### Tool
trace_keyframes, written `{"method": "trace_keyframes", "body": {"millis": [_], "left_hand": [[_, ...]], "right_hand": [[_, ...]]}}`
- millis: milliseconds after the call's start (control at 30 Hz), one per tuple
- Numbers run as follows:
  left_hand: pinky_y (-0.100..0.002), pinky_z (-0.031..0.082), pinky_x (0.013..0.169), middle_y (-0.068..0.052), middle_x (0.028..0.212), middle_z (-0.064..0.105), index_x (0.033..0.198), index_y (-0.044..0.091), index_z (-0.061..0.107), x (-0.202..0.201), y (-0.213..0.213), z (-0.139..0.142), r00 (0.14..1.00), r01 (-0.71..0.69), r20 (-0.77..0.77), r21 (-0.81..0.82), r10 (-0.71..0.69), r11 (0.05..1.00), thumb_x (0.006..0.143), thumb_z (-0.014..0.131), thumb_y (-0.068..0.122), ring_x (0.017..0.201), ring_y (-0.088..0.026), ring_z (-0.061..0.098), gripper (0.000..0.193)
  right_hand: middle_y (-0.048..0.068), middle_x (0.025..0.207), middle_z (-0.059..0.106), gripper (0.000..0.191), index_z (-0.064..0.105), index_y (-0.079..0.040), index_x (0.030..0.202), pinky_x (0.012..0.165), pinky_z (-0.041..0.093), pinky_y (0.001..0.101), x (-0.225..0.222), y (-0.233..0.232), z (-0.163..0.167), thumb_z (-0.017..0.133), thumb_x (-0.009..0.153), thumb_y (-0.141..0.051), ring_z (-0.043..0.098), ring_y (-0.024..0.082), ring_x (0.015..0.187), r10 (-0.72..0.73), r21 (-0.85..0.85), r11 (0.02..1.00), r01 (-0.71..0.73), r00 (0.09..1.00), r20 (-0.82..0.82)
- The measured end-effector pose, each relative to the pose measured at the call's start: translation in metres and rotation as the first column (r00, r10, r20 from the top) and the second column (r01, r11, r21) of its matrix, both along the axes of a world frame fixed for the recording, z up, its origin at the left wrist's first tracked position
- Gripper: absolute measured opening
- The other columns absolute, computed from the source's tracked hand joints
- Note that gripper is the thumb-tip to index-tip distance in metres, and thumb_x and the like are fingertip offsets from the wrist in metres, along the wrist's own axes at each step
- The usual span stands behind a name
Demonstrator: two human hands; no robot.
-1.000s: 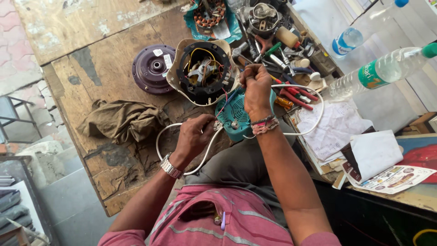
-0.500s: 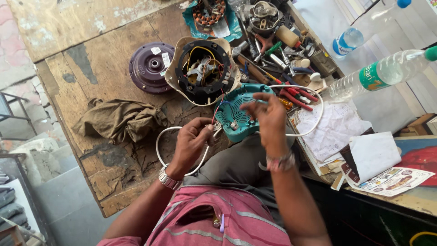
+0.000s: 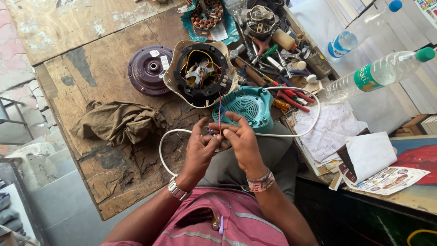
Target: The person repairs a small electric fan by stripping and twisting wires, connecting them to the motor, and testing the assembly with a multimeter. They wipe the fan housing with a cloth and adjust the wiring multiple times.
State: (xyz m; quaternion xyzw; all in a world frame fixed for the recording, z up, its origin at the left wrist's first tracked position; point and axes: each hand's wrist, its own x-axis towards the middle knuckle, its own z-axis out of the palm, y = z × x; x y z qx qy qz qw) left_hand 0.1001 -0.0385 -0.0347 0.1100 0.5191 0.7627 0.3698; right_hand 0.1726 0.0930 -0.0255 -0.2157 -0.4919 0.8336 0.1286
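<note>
Just above the person's lap, the left hand (image 3: 200, 148) and the right hand (image 3: 241, 139) meet with fingertips pressed together, both pinching the ends of thin red and blue wires (image 3: 219, 116) that rise from the fingers to the open fan motor (image 3: 201, 74) just beyond them. A white cable (image 3: 291, 132) loops out from under both hands, a teal vented cover (image 3: 248, 107) sits just past the right fingers, and a crumpled brown rag (image 3: 119, 122) lies off to the left hand's outer side on the worn wooden table (image 3: 91, 77).

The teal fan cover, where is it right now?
In the head view the teal fan cover lies on the wooden bench, just beyond the right hand and beside the open motor housing.
</note>
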Motion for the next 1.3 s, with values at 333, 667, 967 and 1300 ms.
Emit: {"method": "trace_keyframes", "body": {"millis": [333,667,967,1300], "left_hand": [[-0.026,0.053,0.074,-0.005,0.091,0.069,0.150,-0.007,0.043,-0.016,0.001,-0.013,0.997,0.078,-0.010,-0.001,-0.078,0.997,0.100,0.064,0.008,0.081,-0.010,0.065,0.057],[-0.030,0.060,0.076,-0.007,0.088,0.076,0.104,-0.003,0.071,-0.051,0.005,-0.008,0.988,0.114,-0.092,-0.117,-0.125,0.987,0.095,0.068,0.015,0.080,-0.014,0.072,0.020],[-0.034,0.042,0.066,-0.004,0.078,0.065,0.100,0.008,0.066,-0.104,-0.023,0.026,-0.095,-0.542,-0.991,-0.026,-0.092,0.840,0.103,0.069,0.015,0.069,-0.018,0.057,0.008],[-0.035,0.044,0.066,-0.003,0.071,0.058,0.093,0.009,0.061,-0.153,0.011,0.063,-0.340,-0.539,-0.925,0.044,-0.168,0.841,0.104,0.064,0.011,0.066,-0.017,0.053,0.012]], "right_hand": [[0.009,0.103,0.067,0.044,0.048,0.001,0.135,0.073,0.059,0.0277,-0.004,0.003,0.012,0.065,0.094,0.004,0.068,0.013,0.086,-0.034,0.144,0.989,0.029,0.999,0.033],[0.006,0.093,0.070,0.037,0.055,0.004,0.133,0.071,0.053,0.0217,0.006,0.010,-0.007,0.064,0.098,-0.006,0.064,0.009,0.080,-0.122,0.148,0.982,0.118,0.992,0.015],[-0.006,0.073,0.059,0.015,0.077,0.000,0.106,0.049,0.033,0.0208,-0.010,0.024,-0.011,0.069,0.099,-0.011,0.043,0.002,0.058,-0.188,0.496,0.862,0.109,0.976,0.112],[-0.002,0.069,0.063,0.019,0.074,-0.003,0.109,0.051,0.040,0.0243,-0.016,0.004,0.013,0.067,0.103,-0.019,0.051,0.005,0.058,-0.212,0.770,0.636,0.047,0.970,0.117]]}}
